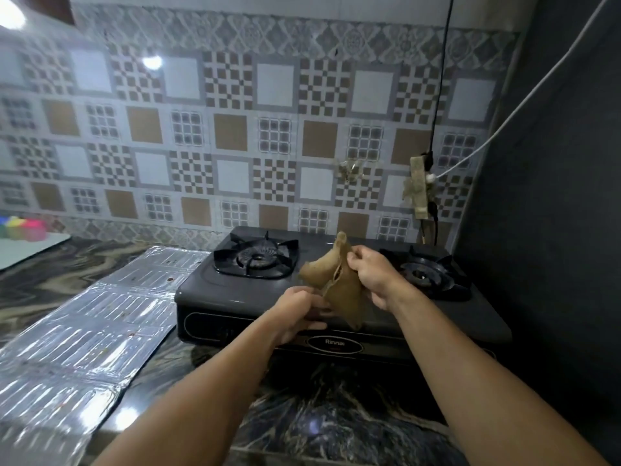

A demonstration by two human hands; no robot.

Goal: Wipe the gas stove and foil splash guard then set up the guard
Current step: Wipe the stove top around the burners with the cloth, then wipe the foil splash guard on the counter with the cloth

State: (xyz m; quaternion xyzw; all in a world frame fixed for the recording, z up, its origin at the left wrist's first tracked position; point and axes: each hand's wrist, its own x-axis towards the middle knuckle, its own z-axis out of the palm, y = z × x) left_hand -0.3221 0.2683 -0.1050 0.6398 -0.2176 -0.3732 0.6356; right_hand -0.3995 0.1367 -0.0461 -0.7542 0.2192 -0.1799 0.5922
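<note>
Counter: my dark marbled counter [336,408] runs under everything, with the patterned tile wall [235,129] behind it.
Foil splash guard: the foil splash guard [87,334] lies flat and unfolded on the counter to the left of the stove, its near edge reaching toward me and its right edge just beside the stove's left side.
Gas stove: the black gas stove [235,297] sits on the counter against the wall, two burners on top, the left burner grate [256,258] in plain sight and the right burner grate [426,274] partly behind my right hand.
Cloth: I hold a crumpled brown cloth [336,284] in the air above the stove's middle, between the burners, not touching the stove top.
Right hand: my right hand [376,277] pinches the cloth's upper right part, fingers curled round it.
Left hand: my left hand [299,311] grips the cloth's lower left edge, fingers curled.
Cups: blurred coloured cups [23,228] stand far left by the wall.
</note>
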